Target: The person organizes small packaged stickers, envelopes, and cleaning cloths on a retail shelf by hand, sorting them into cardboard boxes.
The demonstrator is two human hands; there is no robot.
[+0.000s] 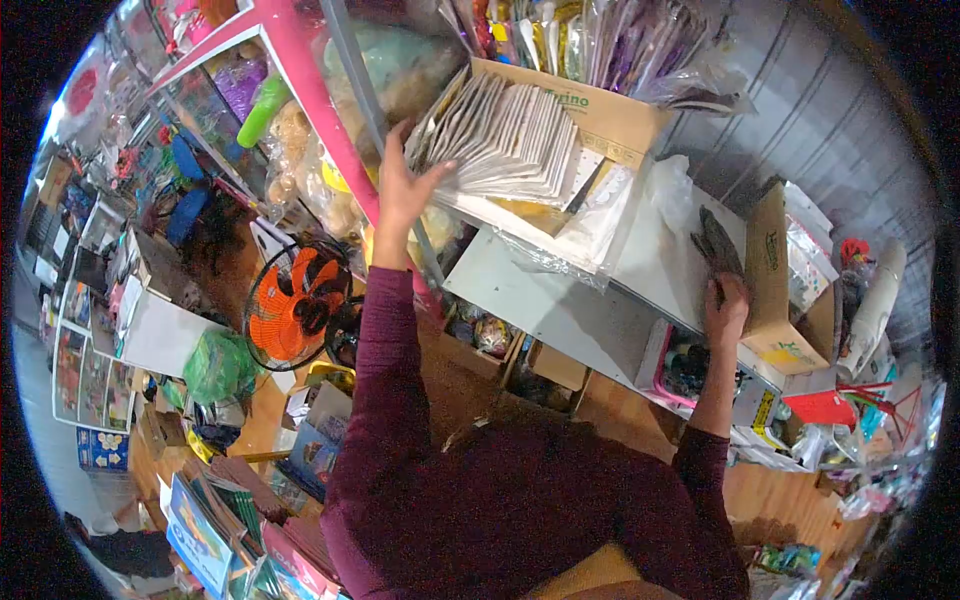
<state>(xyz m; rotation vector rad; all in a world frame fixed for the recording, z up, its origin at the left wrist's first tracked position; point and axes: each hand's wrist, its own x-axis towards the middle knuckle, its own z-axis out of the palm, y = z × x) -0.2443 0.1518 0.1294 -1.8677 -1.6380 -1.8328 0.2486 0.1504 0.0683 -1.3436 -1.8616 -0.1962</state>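
Observation:
My left hand rests against the left end of a row of thin white paper packets, thumb and fingers spread apart. The packets stand tightly side by side, leaning, in an open cardboard box with green lettering. White sheets and a dark slim item lie at the box's right side. Farther right, my right hand has its fingers curled at the lower end of a dark grey, cloth-like piece on the grey shelf. The fingertips are partly hidden.
A second cardboard box stands right of my right hand. A pink-and-grey metal frame rises beside my left arm. An orange fan stands at left. Wrapped goods line the back; boxes sit below the shelf.

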